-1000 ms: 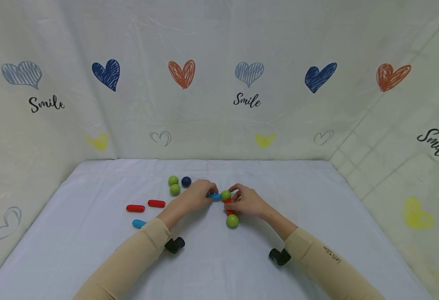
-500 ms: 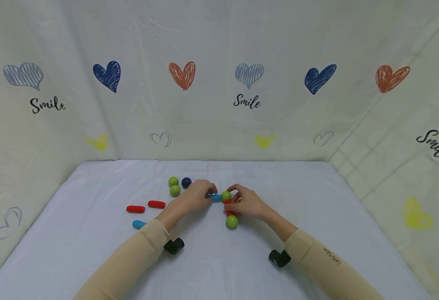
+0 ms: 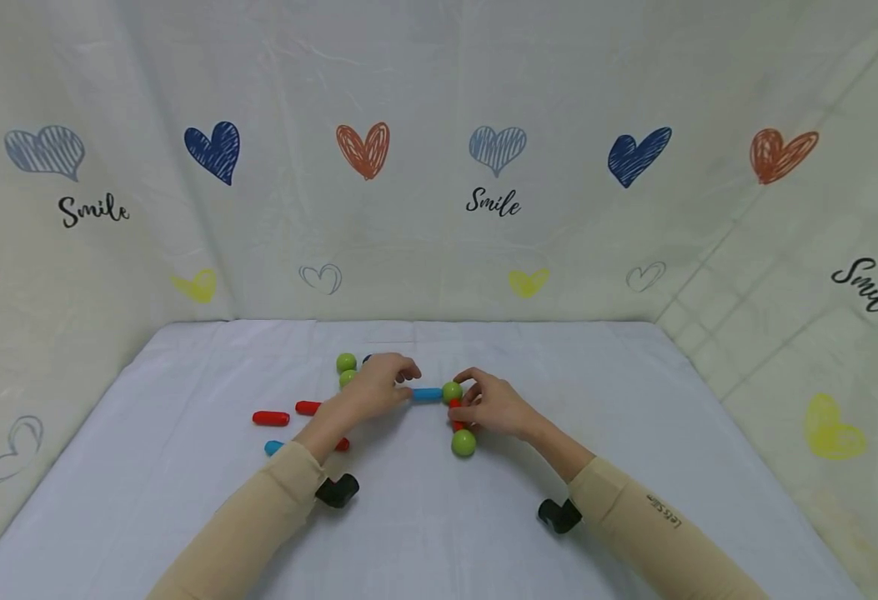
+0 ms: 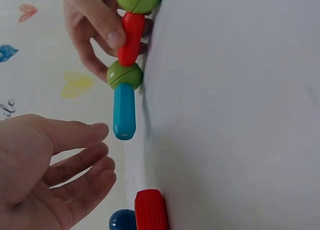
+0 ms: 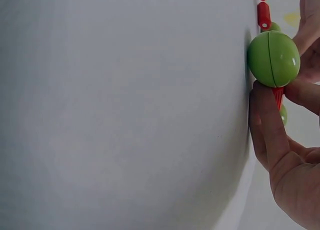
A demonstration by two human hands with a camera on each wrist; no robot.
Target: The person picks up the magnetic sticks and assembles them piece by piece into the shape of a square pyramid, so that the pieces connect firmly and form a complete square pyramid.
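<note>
My right hand pinches a red rod between thumb and fingers. A green ball sits at each end of that rod, one near and one far. From the far ball a blue rod points left, its free end showing in the left wrist view. My left hand is just left of that free end, fingers loosely bent with nothing between them. In the right wrist view, the near green ball stands in front of the red rod and hides most of it.
Loose red rods lie on the white cloth at left, with a blue rod partly under the left forearm. Behind the left hand are green balls and a dark blue ball, partly hidden in the head view.
My left hand has let go of the blue rod and moved left, away from it. The blue rod stays joined to the green ball. My right hand has kept its place.
</note>
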